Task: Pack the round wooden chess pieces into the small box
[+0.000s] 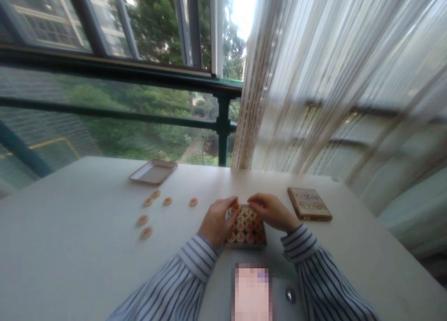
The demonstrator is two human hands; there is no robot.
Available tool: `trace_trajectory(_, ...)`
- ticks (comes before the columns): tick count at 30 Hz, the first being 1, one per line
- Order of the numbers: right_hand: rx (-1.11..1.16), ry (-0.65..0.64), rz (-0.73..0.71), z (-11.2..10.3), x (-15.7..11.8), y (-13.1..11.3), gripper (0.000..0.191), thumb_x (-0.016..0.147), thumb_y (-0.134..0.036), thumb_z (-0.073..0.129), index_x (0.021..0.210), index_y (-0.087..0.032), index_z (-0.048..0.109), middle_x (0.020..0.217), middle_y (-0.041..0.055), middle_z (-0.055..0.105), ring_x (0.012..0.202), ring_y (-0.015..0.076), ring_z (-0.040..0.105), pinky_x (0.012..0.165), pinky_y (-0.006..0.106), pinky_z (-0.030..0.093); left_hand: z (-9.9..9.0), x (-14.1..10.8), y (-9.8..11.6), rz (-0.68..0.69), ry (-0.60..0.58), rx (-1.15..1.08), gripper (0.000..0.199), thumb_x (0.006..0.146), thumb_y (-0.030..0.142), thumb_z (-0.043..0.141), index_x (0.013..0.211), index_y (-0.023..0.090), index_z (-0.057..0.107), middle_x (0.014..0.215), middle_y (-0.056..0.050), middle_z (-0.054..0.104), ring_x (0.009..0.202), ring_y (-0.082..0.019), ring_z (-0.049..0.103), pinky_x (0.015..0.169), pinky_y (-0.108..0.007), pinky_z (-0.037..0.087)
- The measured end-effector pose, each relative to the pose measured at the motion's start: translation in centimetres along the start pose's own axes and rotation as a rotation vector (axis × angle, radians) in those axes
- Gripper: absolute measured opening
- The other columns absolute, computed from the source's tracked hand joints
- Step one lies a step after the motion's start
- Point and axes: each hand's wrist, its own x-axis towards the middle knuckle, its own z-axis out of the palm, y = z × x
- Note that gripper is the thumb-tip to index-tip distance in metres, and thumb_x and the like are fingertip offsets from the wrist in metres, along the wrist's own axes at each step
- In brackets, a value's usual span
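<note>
My left hand [219,221] pinches a round xiangqi piece [236,207] with a reddish mark above the far left part of a small box [246,246]. Rows of pale xiangqi pieces [240,237] with red or dark characters fill the visible part of that box. Over the box's right side, my right hand [270,210] is curled, its fingertips drawn together and pointing left. Whatever may be between those fingers is too small or hidden to make out. Both hands partly cover the box and the pieces in it.
Left of the box lie several loose xiangqi pieces [167,201] on the white table [87,246]. A shallow tray or lid [153,172] rests near the far edge. On the right is a flat box with a printed top [310,203]. Railing [223,125] and curtain [296,78] stand behind.
</note>
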Motion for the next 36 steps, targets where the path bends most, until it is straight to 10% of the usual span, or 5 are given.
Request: trace_trajectory(36, 0.155, -0.090, 0.014, 1.6, 0.2, 0.0, 0.023, 0.076, -0.032, 0.054, 0.088, -0.016, 0.065, 0.080, 0.0043, 0.067, 0.072, 0.0133, 0.059, 0.065, 0.023, 0.045, 0.9, -1.5, 0.6, 0.058, 0.041, -0.083, 0.027, 0.078, 0.023, 0.049, 0.105, 0.019, 0.053, 0.098, -0.007, 0.064, 0.093, -0.018, 0.058, 0.083, -0.032, 0.047)
